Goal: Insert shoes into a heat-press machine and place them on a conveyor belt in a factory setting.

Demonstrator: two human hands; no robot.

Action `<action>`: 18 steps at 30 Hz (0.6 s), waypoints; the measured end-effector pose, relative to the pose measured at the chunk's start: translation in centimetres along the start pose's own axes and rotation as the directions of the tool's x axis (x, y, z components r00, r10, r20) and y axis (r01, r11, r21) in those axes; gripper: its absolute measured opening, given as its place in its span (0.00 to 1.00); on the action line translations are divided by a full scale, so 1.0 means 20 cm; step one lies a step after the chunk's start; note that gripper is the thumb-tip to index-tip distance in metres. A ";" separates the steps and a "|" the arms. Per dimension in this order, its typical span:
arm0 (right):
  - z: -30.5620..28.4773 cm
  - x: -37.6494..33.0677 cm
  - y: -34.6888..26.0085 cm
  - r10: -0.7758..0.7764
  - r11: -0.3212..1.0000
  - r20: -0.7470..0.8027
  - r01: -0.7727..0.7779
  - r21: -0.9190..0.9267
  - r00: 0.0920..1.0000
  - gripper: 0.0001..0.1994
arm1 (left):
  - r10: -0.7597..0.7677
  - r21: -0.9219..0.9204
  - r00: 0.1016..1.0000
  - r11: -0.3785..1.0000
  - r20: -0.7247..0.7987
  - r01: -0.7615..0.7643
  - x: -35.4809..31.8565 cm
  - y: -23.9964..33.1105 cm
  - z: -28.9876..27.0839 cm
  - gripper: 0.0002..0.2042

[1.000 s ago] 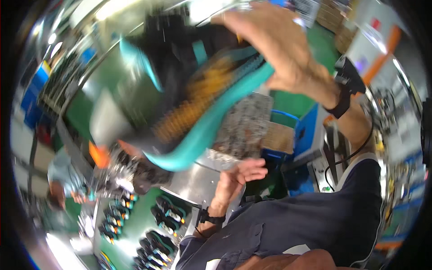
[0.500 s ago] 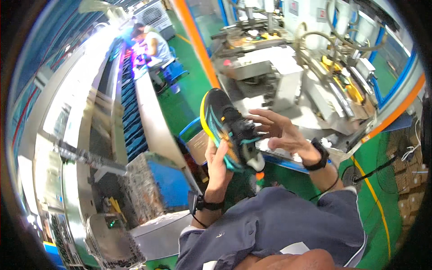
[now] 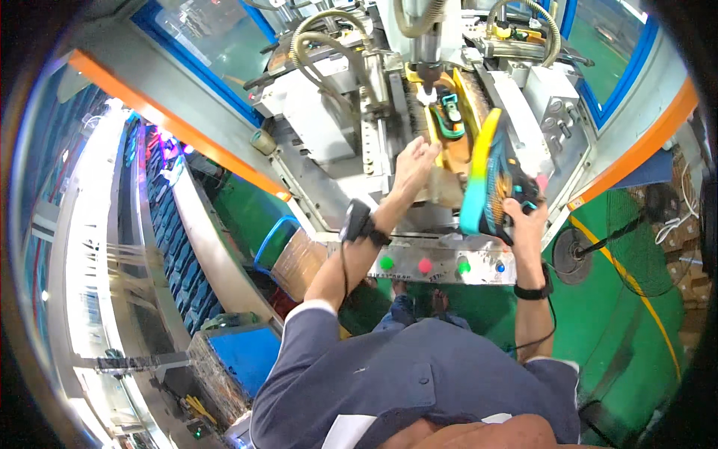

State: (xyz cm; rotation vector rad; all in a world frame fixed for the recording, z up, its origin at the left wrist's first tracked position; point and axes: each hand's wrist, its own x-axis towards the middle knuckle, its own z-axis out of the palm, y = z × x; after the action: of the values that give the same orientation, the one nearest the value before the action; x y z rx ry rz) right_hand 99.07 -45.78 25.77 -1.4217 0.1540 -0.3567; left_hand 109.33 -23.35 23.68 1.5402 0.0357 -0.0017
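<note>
My right hand (image 3: 526,221) grips a black sneaker (image 3: 496,176) at its heel end. The sneaker is tilted, its yellow and turquoise sole facing left and its toe pointing away from me. My left hand (image 3: 417,165) reaches into the machine with nothing held, fingers partly bent and apart. Just beyond its fingertips sits a second dark shoe (image 3: 451,114) with green trim, lying between yellow side pieces (image 3: 467,97) of the machine's fixture. Whether the left fingertips touch the near yellow piece I cannot tell.
A metal press head (image 3: 428,56) hangs over the fixture. Orange-edged frame bars (image 3: 179,123) flank the opening. A panel (image 3: 374,263) with coloured buttons runs along the front. Left stand a conveyor (image 3: 217,224) and a blue-framed stool (image 3: 299,258); right, a floor fan (image 3: 574,254).
My view has turned right toward the machine. The sneaker has passed from my left hand to my right. My left hand, now without it, has moved forward to the fixture.
</note>
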 end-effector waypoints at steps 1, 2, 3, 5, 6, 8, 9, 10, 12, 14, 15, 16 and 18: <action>-0.06 0.03 0.03 -0.057 0.998 -0.052 0.057 -0.001 0.997 0.29 | 0.071 0.068 0.997 0.995 -0.013 -0.069 0.12 0.02 0.04 0.33; -0.08 0.05 0.00 -0.049 0.999 -0.077 0.050 0.009 0.996 0.29 | 0.106 0.225 0.992 0.970 -0.066 -0.089 0.35 -0.12 0.06 0.31; -0.10 0.05 -0.04 -0.032 0.999 -0.108 0.035 0.024 0.994 0.28 | 0.143 0.385 0.984 0.918 -0.109 -0.091 0.54 -0.29 0.05 0.28; -0.17 0.07 -0.03 -0.131 0.989 -0.165 0.117 -0.091 0.978 0.29 | 0.028 0.363 0.982 0.931 -0.188 0.042 0.72 -0.34 0.13 0.36; -0.17 0.08 -0.07 -0.113 0.986 -0.207 0.083 -0.147 0.972 0.29 | -0.002 0.438 0.973 0.893 -0.230 0.106 0.81 -0.35 0.14 0.38; -0.19 0.12 -0.07 -0.143 0.974 -0.238 0.094 -0.205 0.961 0.28 | 0.084 0.597 0.944 0.791 -0.320 0.132 0.97 -0.39 0.17 0.44; -0.19 0.13 -0.08 -0.165 0.964 -0.244 0.104 -0.245 0.956 0.27 | -0.122 0.543 0.955 0.800 -0.270 0.256 1.04 -0.41 0.14 0.44; -0.16 0.17 -0.08 -0.182 0.963 -0.241 0.123 -0.241 0.953 0.26 | -0.173 0.503 0.947 0.813 -0.270 0.292 1.09 -0.44 0.09 0.42; -0.13 0.28 -0.12 -0.234 0.883 -0.215 0.114 -0.456 0.948 0.26 | -0.223 0.456 0.942 0.831 -0.250 0.318 1.12 -0.44 0.04 0.37; -0.06 0.50 -0.16 -0.216 0.823 -0.187 0.076 -0.562 0.958 0.26 | -0.172 0.353 0.942 0.896 -0.287 0.271 1.11 -0.45 -0.06 0.31; -0.03 0.64 -0.17 -0.208 0.775 -0.190 0.043 -0.631 0.959 0.26 | -0.281 0.009 0.942 0.958 -0.181 0.287 1.04 -0.39 -0.09 0.15; 0.03 0.79 -0.19 -0.190 0.748 -0.147 0.046 -0.662 0.971 0.24 | -0.357 -0.201 0.927 0.922 -0.113 0.330 0.95 -0.33 -0.12 0.14; 0.17 1.12 -0.16 -0.133 0.690 -0.053 0.055 -0.722 0.990 0.23 | -0.405 -0.473 0.910 0.786 0.092 0.398 0.70 -0.25 -0.21 0.14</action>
State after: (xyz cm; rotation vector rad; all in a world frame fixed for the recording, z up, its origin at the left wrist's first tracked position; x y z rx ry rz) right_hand 120.74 -50.43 31.73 -2.2094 0.3317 -0.4838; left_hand 123.12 -19.07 18.31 1.0019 0.3550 -0.3033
